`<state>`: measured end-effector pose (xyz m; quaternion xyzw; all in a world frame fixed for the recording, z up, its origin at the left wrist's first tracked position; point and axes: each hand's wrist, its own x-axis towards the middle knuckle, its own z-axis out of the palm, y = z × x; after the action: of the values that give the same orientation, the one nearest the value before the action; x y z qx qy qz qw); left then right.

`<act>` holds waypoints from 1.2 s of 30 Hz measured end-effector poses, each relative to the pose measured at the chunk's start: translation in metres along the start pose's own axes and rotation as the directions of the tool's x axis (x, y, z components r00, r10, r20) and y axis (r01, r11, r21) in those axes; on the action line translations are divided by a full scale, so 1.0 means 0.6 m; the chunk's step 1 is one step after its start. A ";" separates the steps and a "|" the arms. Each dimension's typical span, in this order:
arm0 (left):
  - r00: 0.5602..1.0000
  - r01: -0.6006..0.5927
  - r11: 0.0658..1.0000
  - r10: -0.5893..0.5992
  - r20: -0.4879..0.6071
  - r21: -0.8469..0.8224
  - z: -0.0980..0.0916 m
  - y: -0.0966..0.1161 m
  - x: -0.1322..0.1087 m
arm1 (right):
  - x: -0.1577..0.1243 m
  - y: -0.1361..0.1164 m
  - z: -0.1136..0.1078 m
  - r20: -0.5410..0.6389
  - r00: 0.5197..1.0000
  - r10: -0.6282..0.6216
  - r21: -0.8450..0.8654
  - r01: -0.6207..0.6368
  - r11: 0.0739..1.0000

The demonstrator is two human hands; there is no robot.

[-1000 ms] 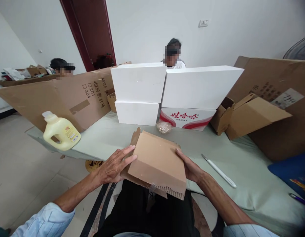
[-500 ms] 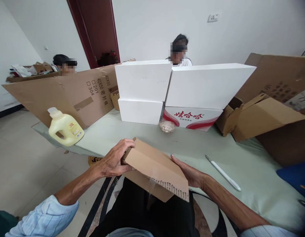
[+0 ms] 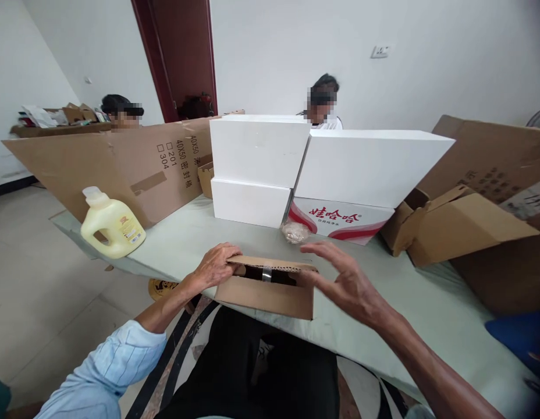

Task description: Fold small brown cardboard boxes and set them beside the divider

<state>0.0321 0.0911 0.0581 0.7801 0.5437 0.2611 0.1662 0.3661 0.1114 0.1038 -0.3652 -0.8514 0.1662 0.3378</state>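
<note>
A small brown cardboard box (image 3: 270, 299) rests at the table's near edge, its lid slightly raised over a dark gap. A strip of clear tape (image 3: 267, 273) crosses that gap. My left hand (image 3: 217, 265) grips the box's left end, fingers over the lid corner. At the right end, my right hand (image 3: 346, 282) is open with thumb and fingers spread. Its thumb is close to the lid corner; whether it touches cannot be made out. The white-handled knife seen earlier is out of sight, where my right forearm now passes.
White boxes (image 3: 256, 151) and a red-and-white printed carton (image 3: 340, 218) stand stacked behind, with a roll of clear tape (image 3: 295, 231) before them. A yellow jug (image 3: 113, 227) stands left beside a large carton (image 3: 165, 169). Open cardboard boxes (image 3: 466, 227) crowd the right. Two people sit beyond.
The box has gone from tilted over my lap to level on the table edge, its gap facing me. My right hand has let go and opened. The left keeps its hold.
</note>
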 end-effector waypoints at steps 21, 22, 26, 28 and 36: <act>0.942 -0.336 0.940 0.333 0.048 0.057 0.001 -0.002 -0.043 | 0.049 -0.033 0.078 0.154 0.864 -0.480 -0.444 0.494 0.747; 0.941 -0.339 0.939 0.336 0.046 0.060 0.001 -0.002 -0.041 | 0.050 -0.033 0.081 0.154 0.858 -0.489 -0.440 0.503 0.744; 0.942 -0.333 0.939 0.329 0.059 0.081 -0.001 0.003 -0.036 | 0.051 -0.028 0.087 0.171 0.844 -0.509 -0.420 0.529 0.737; 0.945 -0.325 0.941 0.319 0.078 0.089 -0.003 0.007 -0.034 | 0.051 -0.027 0.088 0.179 0.847 -0.501 -0.405 0.527 0.747; 0.951 -0.296 0.946 0.280 0.128 0.129 -0.015 0.029 -0.025 | 0.049 -0.019 0.097 0.103 0.869 -0.484 -0.329 0.489 0.808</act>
<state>0.0361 0.0709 0.0713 0.8742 0.4319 0.1994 0.0975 0.3049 0.1230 0.0815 -0.1873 -0.9343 -0.0746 0.2940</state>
